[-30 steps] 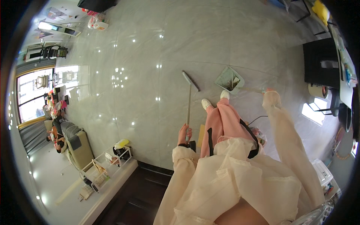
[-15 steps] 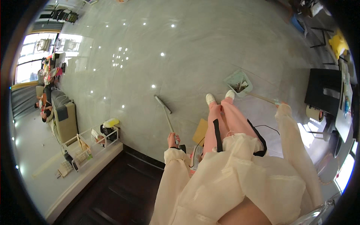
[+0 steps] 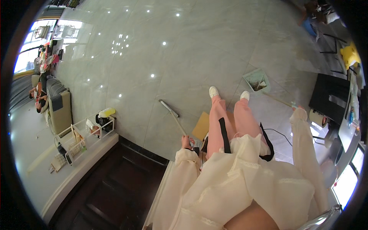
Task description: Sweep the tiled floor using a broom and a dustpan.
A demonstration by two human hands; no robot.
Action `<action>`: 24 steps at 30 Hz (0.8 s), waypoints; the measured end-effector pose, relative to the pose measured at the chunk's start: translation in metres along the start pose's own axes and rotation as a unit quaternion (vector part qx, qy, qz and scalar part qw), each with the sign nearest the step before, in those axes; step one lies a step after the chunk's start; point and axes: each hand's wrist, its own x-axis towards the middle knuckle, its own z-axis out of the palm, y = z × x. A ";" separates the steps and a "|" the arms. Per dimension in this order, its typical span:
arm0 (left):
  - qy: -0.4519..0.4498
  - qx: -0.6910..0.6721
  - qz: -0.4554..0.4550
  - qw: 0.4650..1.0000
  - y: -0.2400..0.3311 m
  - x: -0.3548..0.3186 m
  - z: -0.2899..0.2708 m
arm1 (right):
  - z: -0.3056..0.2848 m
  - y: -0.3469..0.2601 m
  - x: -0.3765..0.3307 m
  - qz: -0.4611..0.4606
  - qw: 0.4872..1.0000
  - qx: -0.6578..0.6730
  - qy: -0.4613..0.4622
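My left hand [image 3: 187,142] is closed round the pale handle of a broom [image 3: 169,108], whose narrow, grey, bar-shaped head lies on the floor ahead and to the left of my feet. On the right, my right hand [image 3: 299,110] grips the end of a long stick handle. That handle leads to a pale green dustpan [image 3: 250,74] resting on the floor beyond my right shoe. Dark debris and a few light scraps lie inside the pan. The broom head and the dustpan are well apart, with my white shoes [image 3: 214,91] nearer to the pan.
A brown cardboard piece [image 3: 201,126] lies beside my left leg. A dark panelled door [image 3: 115,188] and a white wall rack [image 3: 104,128] with bottles stand at left. Further off is a sofa [image 3: 61,111] with people. A black chair [image 3: 327,94] stands at right, near a cable [image 3: 281,135].
The dustpan and my right hand have shifted right in the picture. My left hand has moved right too, tilting the broom handle further. My feet are wider apart, and the whole view has shifted slightly.
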 end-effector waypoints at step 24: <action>-0.053 -0.006 -0.069 0.996 -0.115 -0.039 0.240 | 0.115 0.152 0.051 0.193 0.936 0.269 -0.121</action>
